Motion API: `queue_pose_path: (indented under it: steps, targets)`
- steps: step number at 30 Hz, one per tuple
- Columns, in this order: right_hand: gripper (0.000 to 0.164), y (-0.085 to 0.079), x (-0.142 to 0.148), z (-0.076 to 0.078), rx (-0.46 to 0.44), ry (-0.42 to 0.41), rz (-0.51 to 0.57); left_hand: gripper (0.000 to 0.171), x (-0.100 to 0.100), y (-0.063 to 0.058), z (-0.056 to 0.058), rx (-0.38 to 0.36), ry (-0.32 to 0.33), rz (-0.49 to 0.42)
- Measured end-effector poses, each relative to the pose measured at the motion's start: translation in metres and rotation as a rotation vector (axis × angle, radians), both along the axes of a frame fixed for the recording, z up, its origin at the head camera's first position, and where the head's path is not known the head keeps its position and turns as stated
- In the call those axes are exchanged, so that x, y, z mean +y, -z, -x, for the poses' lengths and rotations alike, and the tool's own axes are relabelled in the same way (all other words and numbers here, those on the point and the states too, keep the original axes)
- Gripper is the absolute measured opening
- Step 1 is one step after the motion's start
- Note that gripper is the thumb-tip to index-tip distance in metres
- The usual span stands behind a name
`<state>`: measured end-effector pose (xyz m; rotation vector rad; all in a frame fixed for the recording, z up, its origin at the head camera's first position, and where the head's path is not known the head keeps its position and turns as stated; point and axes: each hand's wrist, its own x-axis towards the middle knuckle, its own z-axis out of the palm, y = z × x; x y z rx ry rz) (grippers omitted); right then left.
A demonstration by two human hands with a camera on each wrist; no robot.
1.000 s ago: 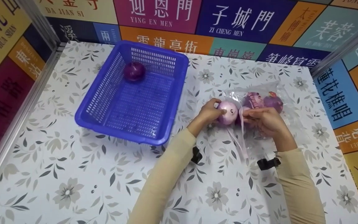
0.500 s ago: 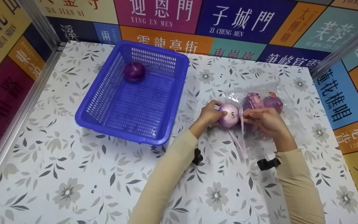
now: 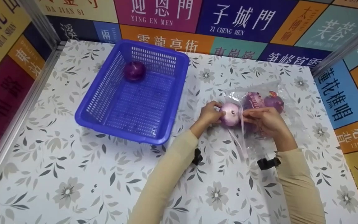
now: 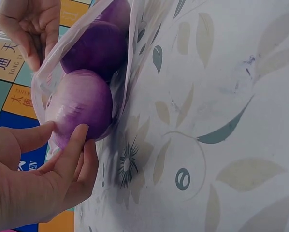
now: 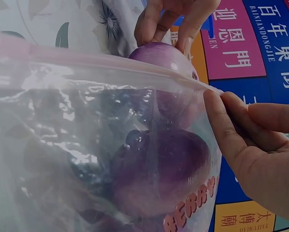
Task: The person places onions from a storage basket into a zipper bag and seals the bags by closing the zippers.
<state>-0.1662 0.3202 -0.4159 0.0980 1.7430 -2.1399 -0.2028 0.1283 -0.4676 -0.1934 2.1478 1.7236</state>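
My left hand (image 3: 209, 115) grips a pale purple onion (image 3: 230, 114) between thumb and fingers at the mouth of a clear zip bag (image 3: 291, 124). In the left wrist view this onion (image 4: 81, 104) sits partly inside the pinkish bag rim, with another, darker onion (image 4: 93, 50) close behind it. My right hand (image 3: 267, 119) pinches the bag's edge and keeps the mouth apart. More onions (image 3: 273, 103) lie inside, seen through the plastic, which carries red lettering in the right wrist view.
Left of the bag stands a blue plastic basket (image 3: 124, 137) with one dark purple onion (image 3: 134, 71) in its far left corner. A flower-patterned cloth (image 3: 104, 180) covers the table. Panels with printed characters (image 3: 235, 18) wall in the back and both sides.
My left hand and the pale onion have shifted slightly right, closer to the bag's rim, and the onion has turned a little. My right hand stays in place on the bag.
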Motion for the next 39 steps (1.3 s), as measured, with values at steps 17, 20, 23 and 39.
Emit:
queue_pose_path:
  steps: [17,20,23,39]
  targets:
    - [0.019,-0.003,-0.003,0.000,-0.087,0.014,-0.027,0.023,0.002,-0.003,0.000,0.037,-0.046,0.017]
    - [0.019,-0.003,-0.003,0.000,-0.079,0.022,-0.009,0.023,0.003,-0.002,0.000,0.070,-0.045,0.012]
    - [0.018,-0.002,-0.003,0.000,-0.074,0.031,0.016,0.021,0.005,-0.001,0.000,0.095,-0.040,-0.002]
    - [0.022,0.001,-0.003,0.000,-0.027,0.024,0.030,0.016,0.014,-0.004,-0.001,0.036,-0.051,-0.163]
